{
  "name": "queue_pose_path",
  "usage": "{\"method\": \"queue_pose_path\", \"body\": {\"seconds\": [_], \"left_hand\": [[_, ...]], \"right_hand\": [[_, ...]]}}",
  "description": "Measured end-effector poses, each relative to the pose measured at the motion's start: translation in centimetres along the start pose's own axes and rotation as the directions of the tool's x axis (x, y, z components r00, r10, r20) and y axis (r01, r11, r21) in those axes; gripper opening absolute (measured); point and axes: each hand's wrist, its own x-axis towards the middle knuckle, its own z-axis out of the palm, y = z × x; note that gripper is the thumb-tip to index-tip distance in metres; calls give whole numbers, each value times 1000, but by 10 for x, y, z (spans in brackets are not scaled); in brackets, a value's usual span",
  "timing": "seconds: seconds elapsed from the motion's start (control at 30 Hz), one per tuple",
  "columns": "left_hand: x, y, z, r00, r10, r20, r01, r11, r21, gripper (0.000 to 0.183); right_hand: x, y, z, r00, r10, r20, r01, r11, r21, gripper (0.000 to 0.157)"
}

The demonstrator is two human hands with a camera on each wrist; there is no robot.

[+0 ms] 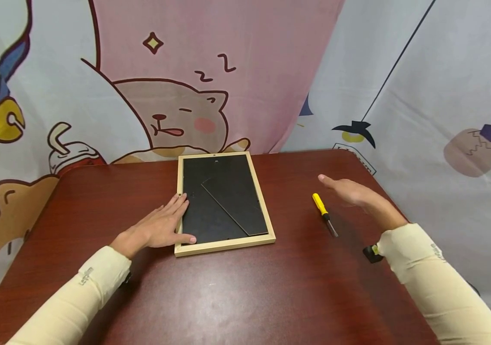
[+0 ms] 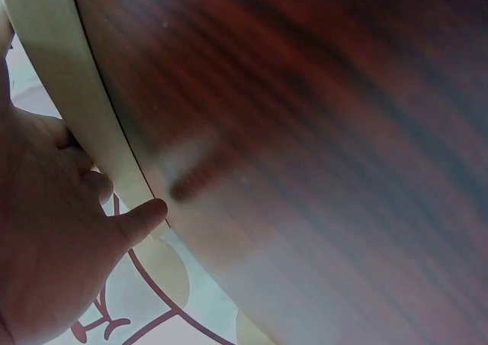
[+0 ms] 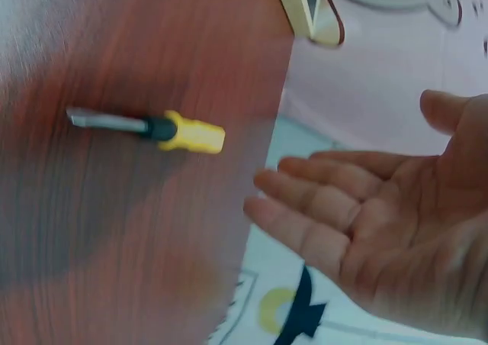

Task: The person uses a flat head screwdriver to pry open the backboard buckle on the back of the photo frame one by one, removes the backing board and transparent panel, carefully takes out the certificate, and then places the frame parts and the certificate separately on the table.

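A picture frame with a light wooden border lies back side up on the table, its black backing and stand flap showing. My left hand rests on the frame's left edge, fingers straight and the thumb over the lower left corner. In the left wrist view that hand touches the pale wooden rim. To the right lies a screwdriver with a yellow and black handle. My right hand hovers just beyond it, holding nothing. The right wrist view has that hand's fingers extended, apart from the screwdriver.
The dark red-brown wooden table ends at the back against a hanging cloth printed with cartoon animals. More cloth hangs along the right side. A small black device is strapped under the right wrist.
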Motion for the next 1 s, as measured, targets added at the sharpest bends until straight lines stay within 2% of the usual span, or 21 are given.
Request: {"method": "queue_pose_path", "body": {"seconds": [0.13, 0.23, 0.4, 0.67, 0.83, 1.0], "left_hand": [[-1, -1, 0, 1000, -2, 1, 2, 1000, -1, 113], [-1, -1, 0, 1000, -3, 2, 3, 1000, -3, 113], [-2, -2, 0, 1000, 2, -5, -2, 1000, 3, 112], [-1, 0, 1, 1000, 2, 3, -2, 1000, 9, 113], [0, 0, 1, 1000, 4, -6, -4, 1000, 11, 113], [1, -1, 2, 1000, 6, -7, -6, 1000, 15, 112]], "right_hand": [[9, 16, -18, 993, 19, 119, -45, 974, 223, 104], [17, 27, -27, 984, 34, 172, -83, 955, 285, 100], [31, 43, -33, 975, 54, 217, -118, 948, 297, 88], [49, 62, -28, 971, 111, 212, -182, 919, 349, 77], [58, 60, -22, 972, 128, 196, -193, 913, 358, 68], [65, 53, -11, 976, 161, 150, -201, 930, 307, 60]]}}
